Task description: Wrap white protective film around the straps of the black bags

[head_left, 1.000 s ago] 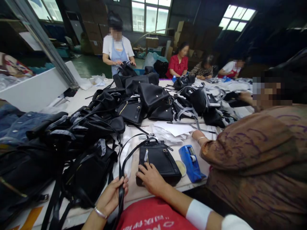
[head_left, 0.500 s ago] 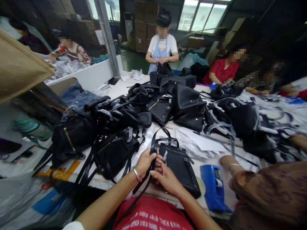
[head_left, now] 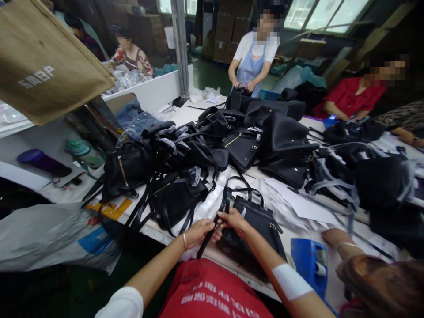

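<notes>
A black backpack [head_left: 263,221] with a gold zip and buckle lies in front of me on the worktable, its straps looping up at its left. My left hand [head_left: 201,231] pinches a black bag strap [head_left: 206,243] near the table's front edge. Closed on the same strap, a little higher, my right hand [head_left: 233,221] overlaps the backpack's left side. The strap's loose end points down toward my red apron [head_left: 212,287]. What the fingertips press on is partly hidden.
More black bags [head_left: 175,196] are heaped across the table. White paper sheets [head_left: 300,203] lie behind the backpack. To its right stands a blue tape dispenser [head_left: 306,265], beside a co-worker's arm [head_left: 344,247]. A metal post [head_left: 180,48] rises at the back; several people sit or stand around.
My right hand has moved up along the strap, and my left hand now sits lower on it. The strap's end has swung into view below. The camera view has turned left.
</notes>
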The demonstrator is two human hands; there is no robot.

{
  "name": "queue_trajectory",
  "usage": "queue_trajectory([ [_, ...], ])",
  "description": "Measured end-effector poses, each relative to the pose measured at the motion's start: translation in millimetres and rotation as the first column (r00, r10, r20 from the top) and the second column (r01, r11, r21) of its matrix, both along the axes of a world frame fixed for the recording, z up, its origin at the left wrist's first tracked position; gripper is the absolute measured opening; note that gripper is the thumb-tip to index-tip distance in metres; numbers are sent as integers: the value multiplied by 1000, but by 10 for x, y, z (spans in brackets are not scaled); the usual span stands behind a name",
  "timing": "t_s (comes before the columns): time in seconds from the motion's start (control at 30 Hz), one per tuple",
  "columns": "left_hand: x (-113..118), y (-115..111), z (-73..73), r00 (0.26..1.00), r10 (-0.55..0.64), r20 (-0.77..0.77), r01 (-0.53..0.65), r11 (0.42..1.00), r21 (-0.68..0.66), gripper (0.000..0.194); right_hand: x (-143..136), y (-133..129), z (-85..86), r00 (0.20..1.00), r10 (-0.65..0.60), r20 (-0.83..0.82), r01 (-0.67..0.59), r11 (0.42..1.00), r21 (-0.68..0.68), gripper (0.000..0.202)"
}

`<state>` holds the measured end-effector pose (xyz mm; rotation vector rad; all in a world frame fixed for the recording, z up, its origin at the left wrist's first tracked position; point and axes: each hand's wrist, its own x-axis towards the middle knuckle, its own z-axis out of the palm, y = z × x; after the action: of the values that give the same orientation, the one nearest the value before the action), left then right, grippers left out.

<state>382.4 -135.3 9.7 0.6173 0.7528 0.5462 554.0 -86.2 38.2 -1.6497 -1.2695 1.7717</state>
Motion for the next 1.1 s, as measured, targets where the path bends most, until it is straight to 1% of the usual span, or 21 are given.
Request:
queue_trajectory([
  [0.1,-170,-279,-145,995,-42,-94,37,998,-57,37,-87,121,-111,987,87,134,-89,996,5,14],
  [0.17,-219,-391,-214,968,-86,-234,83,996,-23,32,-115,196,-123,952,173,254,-180,984,3,12],
  [0.27,-176,-475,-334,853,-147,-501,186,982,29,23,-115,264,-30,841,238,487,-294,955,41,16],
  [0.37,-24,-469,-469,765,-207,-610,259,966,-4,14,-160,220,129,709,181,682,-359,924,129,26],
  [0.4,37,-447,-505,742,-228,-630,282,959,-15,12,-199,174,172,653,170,738,-407,901,153,27],
  [0.43,97,-417,-531,721,-244,-649,304,953,-21,11,-248,116,199,581,188,792,-494,855,160,27],
  [0.47,151,-384,-544,701,-248,-668,319,948,-17,11,-302,48,208,497,231,836,-605,783,143,27],
  [0.53,226,-328,-528,664,-215,-716,333,942,26,13,-408,-93,164,315,350,882,-800,598,48,27],
  [0.57,239,-316,-500,643,-182,-744,338,939,63,13,-451,-155,114,242,412,879,-854,521,-9,26],
  [0.6,232,-319,-461,620,-141,-772,344,933,106,12,-482,-205,53,200,467,861,-877,478,-55,24],
  [0.63,204,-337,-415,596,-95,-797,350,924,152,12,-500,-241,-13,178,505,845,-882,463,-91,21],
  [0.7,82,-412,-314,559,-12,-829,362,903,231,17,-500,-268,-130,159,540,826,-875,465,-135,17],
  [0.77,-104,-503,-228,514,115,-850,338,883,324,25,-466,-257,-187,172,540,824,-869,477,-131,17],
  [0.8,-207,-542,-198,476,209,-854,311,869,386,27,-444,-247,-187,189,529,828,-865,489,-115,18],
  [0.87,-399,-594,-171,366,406,-838,257,821,510,29,-415,-232,-137,234,492,838,-851,521,-68,21],
  [0.9,-478,-607,-173,304,479,-823,244,796,554,28,-417,-231,-95,257,470,844,-842,538,-43,23],
  [0.93,-540,-612,-182,255,518,-817,243,783,573,27,-435,-233,-49,277,449,849,-832,554,-21,24],
  [1.0,-620,-607,-213,204,503,-840,271,796,542,26,-519,-240,29,352,405,844,-818,571,67,26],
  [1.03,-643,-599,-229,202,473,-857,293,806,514,27,-578,-243,52,410,387,826,-812,568,137,27],
  [1.07,-661,-590,-244,219,441,-871,319,811,491,28,-641,-242,60,469,378,798,-804,556,210,28],
  [1.1,-677,-579,-257,259,407,-876,348,806,478,28,-698,-239,52,513,382,768,-797,545,262,31],
])
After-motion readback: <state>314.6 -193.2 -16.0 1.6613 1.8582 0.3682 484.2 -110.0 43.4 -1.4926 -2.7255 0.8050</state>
